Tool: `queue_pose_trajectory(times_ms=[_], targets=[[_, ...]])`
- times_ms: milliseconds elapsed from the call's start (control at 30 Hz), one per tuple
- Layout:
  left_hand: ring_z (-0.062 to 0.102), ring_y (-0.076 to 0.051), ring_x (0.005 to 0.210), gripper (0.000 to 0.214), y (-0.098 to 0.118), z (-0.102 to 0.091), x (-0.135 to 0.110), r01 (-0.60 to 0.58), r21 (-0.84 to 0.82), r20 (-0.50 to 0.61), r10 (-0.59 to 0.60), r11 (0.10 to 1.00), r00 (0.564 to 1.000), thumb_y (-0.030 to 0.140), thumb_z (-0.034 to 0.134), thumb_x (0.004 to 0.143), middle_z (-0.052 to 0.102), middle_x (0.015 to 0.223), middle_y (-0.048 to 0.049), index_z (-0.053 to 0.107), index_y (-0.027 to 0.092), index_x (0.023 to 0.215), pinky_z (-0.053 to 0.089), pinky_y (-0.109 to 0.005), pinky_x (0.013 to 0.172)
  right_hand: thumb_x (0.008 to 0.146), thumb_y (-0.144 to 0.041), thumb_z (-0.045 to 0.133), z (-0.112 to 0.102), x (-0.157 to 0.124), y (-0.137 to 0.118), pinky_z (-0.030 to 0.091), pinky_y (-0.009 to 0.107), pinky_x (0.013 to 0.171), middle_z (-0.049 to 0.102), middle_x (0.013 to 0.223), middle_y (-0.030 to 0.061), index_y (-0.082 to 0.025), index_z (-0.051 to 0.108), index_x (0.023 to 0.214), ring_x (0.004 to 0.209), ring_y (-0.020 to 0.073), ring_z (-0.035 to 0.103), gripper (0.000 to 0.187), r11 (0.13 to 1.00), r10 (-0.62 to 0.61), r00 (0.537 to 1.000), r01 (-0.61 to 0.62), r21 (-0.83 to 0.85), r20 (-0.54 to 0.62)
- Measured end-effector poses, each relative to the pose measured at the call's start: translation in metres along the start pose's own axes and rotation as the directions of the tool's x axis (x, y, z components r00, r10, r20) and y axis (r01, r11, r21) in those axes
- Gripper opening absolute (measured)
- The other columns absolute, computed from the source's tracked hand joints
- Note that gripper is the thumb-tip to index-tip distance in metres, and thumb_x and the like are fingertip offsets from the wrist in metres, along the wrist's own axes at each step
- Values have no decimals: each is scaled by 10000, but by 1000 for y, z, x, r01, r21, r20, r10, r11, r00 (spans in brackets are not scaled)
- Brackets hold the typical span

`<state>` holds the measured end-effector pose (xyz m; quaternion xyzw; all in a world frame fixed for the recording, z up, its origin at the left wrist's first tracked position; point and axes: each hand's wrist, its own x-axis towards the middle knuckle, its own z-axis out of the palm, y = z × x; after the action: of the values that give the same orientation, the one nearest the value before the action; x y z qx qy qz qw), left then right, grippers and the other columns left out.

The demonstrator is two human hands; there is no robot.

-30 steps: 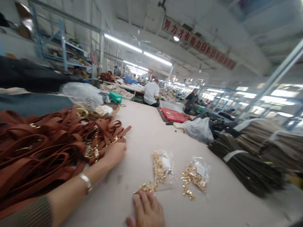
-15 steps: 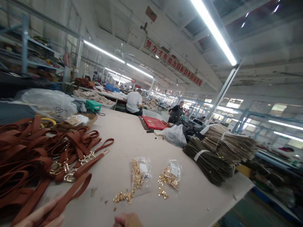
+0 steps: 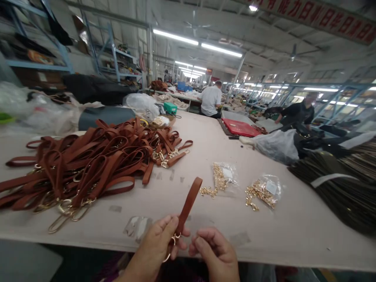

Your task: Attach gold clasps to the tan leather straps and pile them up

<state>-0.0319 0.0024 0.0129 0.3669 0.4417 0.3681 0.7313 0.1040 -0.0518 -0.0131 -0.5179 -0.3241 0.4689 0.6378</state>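
Observation:
My left hand [image 3: 158,243] is closed around a brown leather wrist strap [image 3: 189,201], whose looped end points up and away from me. Gold metal hardware [image 3: 173,246] hangs at the strap's lower end, partly behind my fingers. Just to the right, my right hand [image 3: 216,250] has thumb and fingertips pinched together; what they hold, if anything, is hidden. Beyond the hands lie two clear bags of small gold metal pieces [image 3: 220,176] [image 3: 266,192], with loose pieces [image 3: 208,192] spilled beside them. A big heap of similar brown straps [image 3: 96,160] with gold clasps covers the left.
Bundled dark green pieces [image 3: 331,192] are stacked at the right. Farther back are a red folded item [image 3: 239,127], a clear plastic bag [image 3: 277,145] and a green box [image 3: 170,107]. One person [image 3: 210,100] sits beyond the table; another [image 3: 299,111] stands at right.
My view has swung left and down. My left hand has come from the strap heap to the table's front edge with one strap, and my right hand is now beside it.

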Motion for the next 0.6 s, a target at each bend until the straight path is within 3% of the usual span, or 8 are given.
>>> queue_pose_trajectory(times_ms=[67, 267, 367, 600], targets=[[515, -96, 484, 461, -4, 2, -3, -25, 44, 63, 22, 999, 998, 564, 662, 781, 648, 597, 11, 670, 140, 961, 333, -176, 444, 651, -490, 849, 3, -3, -3, 553, 273, 551, 712, 609, 36, -179, 736, 735, 529, 158, 643, 341, 998, 36, 999, -38, 51, 31], [560, -138, 683, 443, -13, -1, -5, -107, 137, 156, 86, 985, 984, 327, 619, 839, 686, 789, -5, 621, 161, 1250, 454, -225, 639, 672, -426, 853, -2, -5, -6, 526, 217, 529, 712, 599, 29, -179, 756, 729, 518, 116, 617, 271, 994, 54, 997, -58, 91, 47], [594, -170, 767, 461, -13, 1, -8, -120, 99, 210, 97, 988, 973, 364, 609, 856, 699, 911, -41, 605, 165, 1272, 483, -265, 714, 687, -441, 837, -4, -7, -3, 528, 241, 518, 686, 567, 25, -170, 751, 724, 499, 129, 604, 287, 999, 34, 998, -35, 12, 47], [570, -162, 762, 310, -10, 8, -13, -166, 94, 320, 129, 982, 939, 313, 574, 890, 657, 847, -24, 674, 161, 1141, 470, -268, 762, 676, -500, 823, -8, -7, 2, 532, 265, 518, 666, 535, 26, -168, 749, 732, 492, 146, 608, 345, 997, 11, 1000, -9, -70, 29]])
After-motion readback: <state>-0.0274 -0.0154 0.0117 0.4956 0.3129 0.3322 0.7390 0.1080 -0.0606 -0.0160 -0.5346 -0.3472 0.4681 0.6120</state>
